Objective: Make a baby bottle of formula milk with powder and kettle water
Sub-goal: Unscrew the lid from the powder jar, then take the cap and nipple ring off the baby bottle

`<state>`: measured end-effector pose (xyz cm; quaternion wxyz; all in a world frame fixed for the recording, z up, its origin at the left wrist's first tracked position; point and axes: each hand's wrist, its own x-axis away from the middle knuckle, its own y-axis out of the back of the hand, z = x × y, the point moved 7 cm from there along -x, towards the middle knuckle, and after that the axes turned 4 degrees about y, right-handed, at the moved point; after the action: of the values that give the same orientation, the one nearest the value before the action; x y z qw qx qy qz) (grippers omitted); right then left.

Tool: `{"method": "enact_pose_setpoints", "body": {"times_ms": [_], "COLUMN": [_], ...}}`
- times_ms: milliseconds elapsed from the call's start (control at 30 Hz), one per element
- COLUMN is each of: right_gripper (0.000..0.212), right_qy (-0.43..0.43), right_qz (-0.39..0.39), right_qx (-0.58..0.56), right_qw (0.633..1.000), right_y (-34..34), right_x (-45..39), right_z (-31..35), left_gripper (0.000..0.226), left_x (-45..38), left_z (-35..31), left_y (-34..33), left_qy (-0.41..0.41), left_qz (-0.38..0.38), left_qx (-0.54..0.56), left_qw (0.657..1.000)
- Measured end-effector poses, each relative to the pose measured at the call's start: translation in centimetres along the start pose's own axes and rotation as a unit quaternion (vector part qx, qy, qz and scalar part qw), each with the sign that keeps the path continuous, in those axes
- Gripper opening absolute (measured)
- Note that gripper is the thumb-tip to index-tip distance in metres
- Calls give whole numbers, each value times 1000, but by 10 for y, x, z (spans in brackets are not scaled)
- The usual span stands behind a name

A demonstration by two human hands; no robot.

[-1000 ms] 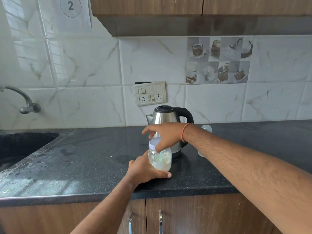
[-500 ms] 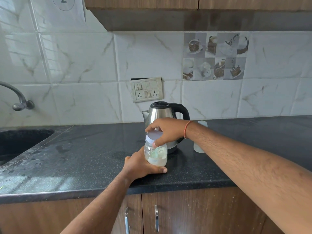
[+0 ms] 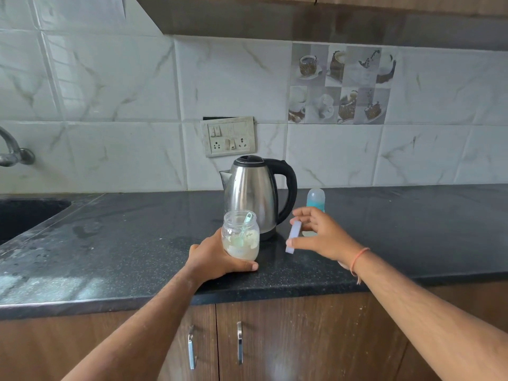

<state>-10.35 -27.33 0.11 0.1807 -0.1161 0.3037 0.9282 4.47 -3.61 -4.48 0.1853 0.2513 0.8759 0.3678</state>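
While the black tabletop [image 3: 123,243] carries a steel kettle [image 3: 254,196] far behind, the left hand [image 3: 214,257] grips the open powder jar [image 3: 240,235] and the right hand [image 3: 321,235] pinches its lid [image 3: 293,237] just right, baby bottle [image 3: 315,200] beyond.

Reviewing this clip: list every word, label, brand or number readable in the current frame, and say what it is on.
No text can be read.
Paper sheet on the wall tiles: no writing shows on the part in view.
Jar, kettle, baby bottle: no label or marking legible.
Switch plate: no lettering legible.
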Motion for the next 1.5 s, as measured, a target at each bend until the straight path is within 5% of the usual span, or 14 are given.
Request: {"method": "enact_pose_setpoints", "body": {"times_ms": [200, 633, 967, 1167, 1367, 1500], "right_gripper": [88, 95, 80, 84, 56, 56], "right_qy": [-8, -94, -70, -81, -65, -26], "right_qz": [-73, -139, -172, -183, -187, -170], "right_qx": [41, 172, 263, 214, 288, 277], "right_qw": [996, 971, 947, 956, 937, 946], "right_y": [29, 94, 92, 64, 43, 22], "right_x": [43, 26, -5, -24, -27, -23], "right_z": [-40, -99, -99, -87, -57, -43], "left_gripper": [112, 111, 105, 101, 110, 114], "left_x": [0, -1, -2, -2, -3, -4], "left_z": [-1, -1, -1, -1, 0, 1], "left_y": [1, 1, 1, 1, 0, 0], "left_qy": [0, 4, 4, 9, 8, 12], "left_qz": [-3, -4, -4, -4, 0, 0], "left_qx": [1, -2, -2, 1, 5, 9], "left_qw": [1000, 1000, 1000, 1000, 1000, 1000]}}
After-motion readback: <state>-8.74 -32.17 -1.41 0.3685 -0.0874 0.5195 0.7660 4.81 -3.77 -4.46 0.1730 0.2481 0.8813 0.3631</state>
